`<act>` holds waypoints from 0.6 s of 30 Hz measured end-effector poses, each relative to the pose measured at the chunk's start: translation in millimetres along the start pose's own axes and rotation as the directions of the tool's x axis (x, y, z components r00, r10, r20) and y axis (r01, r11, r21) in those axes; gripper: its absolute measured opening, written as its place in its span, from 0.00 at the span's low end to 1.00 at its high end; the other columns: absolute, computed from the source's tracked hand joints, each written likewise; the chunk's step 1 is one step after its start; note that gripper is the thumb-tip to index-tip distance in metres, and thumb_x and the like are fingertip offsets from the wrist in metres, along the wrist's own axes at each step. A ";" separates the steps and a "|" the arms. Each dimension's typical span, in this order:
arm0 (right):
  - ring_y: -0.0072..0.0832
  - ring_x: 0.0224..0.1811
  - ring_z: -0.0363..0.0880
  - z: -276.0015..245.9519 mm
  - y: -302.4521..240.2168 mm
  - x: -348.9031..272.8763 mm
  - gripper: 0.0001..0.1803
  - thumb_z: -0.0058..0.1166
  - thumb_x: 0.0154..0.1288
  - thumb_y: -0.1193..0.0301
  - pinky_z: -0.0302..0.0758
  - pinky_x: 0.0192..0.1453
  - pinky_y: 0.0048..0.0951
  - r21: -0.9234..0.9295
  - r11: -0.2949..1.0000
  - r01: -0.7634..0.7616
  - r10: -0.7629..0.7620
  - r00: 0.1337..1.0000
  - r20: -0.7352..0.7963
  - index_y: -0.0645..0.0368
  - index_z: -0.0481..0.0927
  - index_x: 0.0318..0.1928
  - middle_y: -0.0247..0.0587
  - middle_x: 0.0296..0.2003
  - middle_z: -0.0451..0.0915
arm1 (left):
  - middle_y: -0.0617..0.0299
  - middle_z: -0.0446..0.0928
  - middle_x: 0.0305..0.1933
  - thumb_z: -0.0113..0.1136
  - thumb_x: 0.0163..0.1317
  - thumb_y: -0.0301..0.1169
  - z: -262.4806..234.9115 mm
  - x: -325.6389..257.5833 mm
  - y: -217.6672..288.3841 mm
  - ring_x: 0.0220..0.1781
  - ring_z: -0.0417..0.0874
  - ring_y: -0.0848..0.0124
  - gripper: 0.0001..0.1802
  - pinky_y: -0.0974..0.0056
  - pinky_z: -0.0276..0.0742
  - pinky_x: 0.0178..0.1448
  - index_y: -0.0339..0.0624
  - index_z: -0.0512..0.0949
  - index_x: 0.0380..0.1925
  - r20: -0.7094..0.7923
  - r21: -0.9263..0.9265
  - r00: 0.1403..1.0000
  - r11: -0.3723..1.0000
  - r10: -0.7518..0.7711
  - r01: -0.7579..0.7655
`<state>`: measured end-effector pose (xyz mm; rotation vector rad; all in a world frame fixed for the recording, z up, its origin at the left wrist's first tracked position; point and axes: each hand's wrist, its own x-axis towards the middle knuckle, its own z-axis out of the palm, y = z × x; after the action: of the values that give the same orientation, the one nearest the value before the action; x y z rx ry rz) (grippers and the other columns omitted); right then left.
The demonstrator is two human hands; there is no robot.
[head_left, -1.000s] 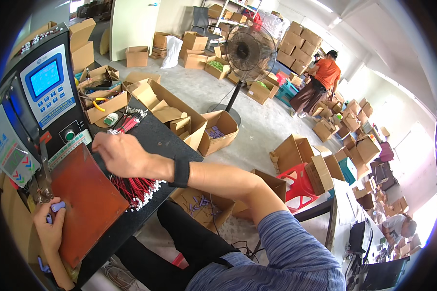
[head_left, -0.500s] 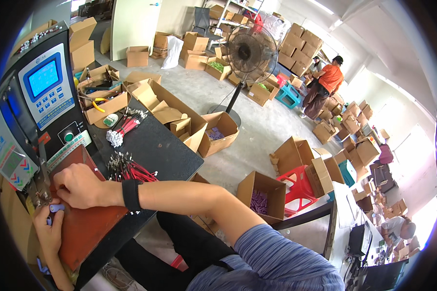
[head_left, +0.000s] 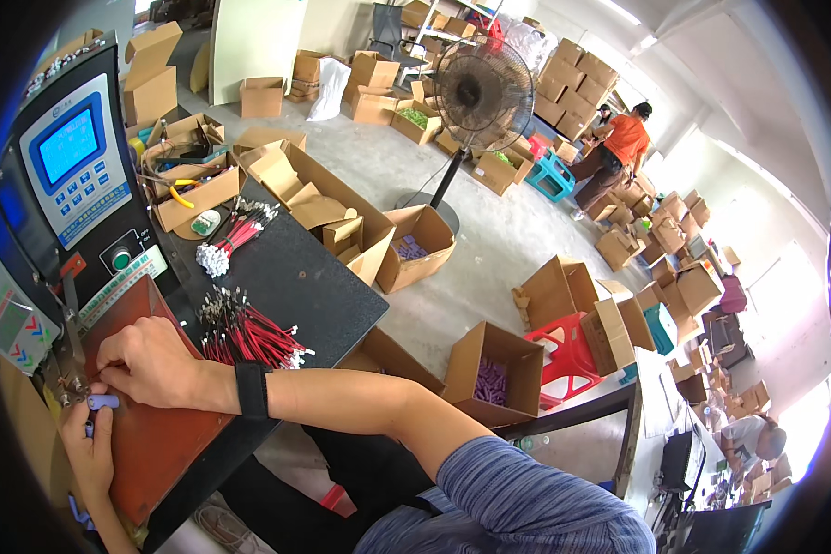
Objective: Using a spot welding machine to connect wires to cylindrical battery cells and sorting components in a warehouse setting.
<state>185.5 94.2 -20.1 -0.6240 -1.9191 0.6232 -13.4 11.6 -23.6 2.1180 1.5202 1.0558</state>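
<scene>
A small purple cylinder [head_left: 102, 402] is lying at the left edge of the reddish-brown mat [head_left: 162, 434], pinched between the two hands. The left hand [head_left: 88, 452] is closing its fingers [head_left: 90, 423] on it from below; the right hand [head_left: 152, 362] is pressing curled fingertips beside it, near the machine's metal head [head_left: 65, 365]. Judging by the bundle of red wires [head_left: 249, 334] waiting just beside the wrist, and another bundle [head_left: 231, 240] farther up the black table [head_left: 305, 277], plenty of pieces are remaining.
</scene>
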 end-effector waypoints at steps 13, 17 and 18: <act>0.15 0.31 0.76 0.6 4.8 4.0 0.03 0.53 0.60 0.83 0.73 0.34 0.18 0.353 0.928 -0.122 0.045 0.974 0.220 0.63 0.78 0.32 0.32 0.29 0.80 | 0.51 0.80 0.33 0.63 0.58 0.32 -0.3 7.9 10.8 0.34 0.81 0.55 0.11 0.57 0.75 0.37 0.40 0.80 0.39 -0.069 0.160 0.991 0.982 0.116 -0.104; 0.14 0.21 0.72 5.4 1.5 2.7 0.02 0.55 0.57 0.80 0.67 0.24 0.18 0.328 0.941 -0.085 0.025 0.983 0.183 0.63 0.80 0.31 0.33 0.25 0.80 | 0.54 0.79 0.35 0.63 0.58 0.33 -2.0 1.9 6.6 0.34 0.80 0.53 0.12 0.57 0.75 0.36 0.42 0.80 0.40 -0.063 0.155 0.988 0.979 0.144 -0.132; 0.14 0.22 0.74 7.2 0.5 2.1 0.03 0.56 0.58 0.80 0.70 0.25 0.18 0.341 0.935 -0.096 0.037 0.984 0.176 0.64 0.81 0.32 0.34 0.26 0.81 | 0.54 0.79 0.35 0.63 0.58 0.33 -2.6 0.9 5.4 0.34 0.80 0.53 0.12 0.57 0.75 0.36 0.42 0.80 0.40 -0.074 0.165 0.987 0.978 0.139 -0.126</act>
<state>178.2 94.8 -21.8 -0.4206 -1.8818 1.0618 -11.5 9.9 -18.1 2.3396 1.5687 1.1164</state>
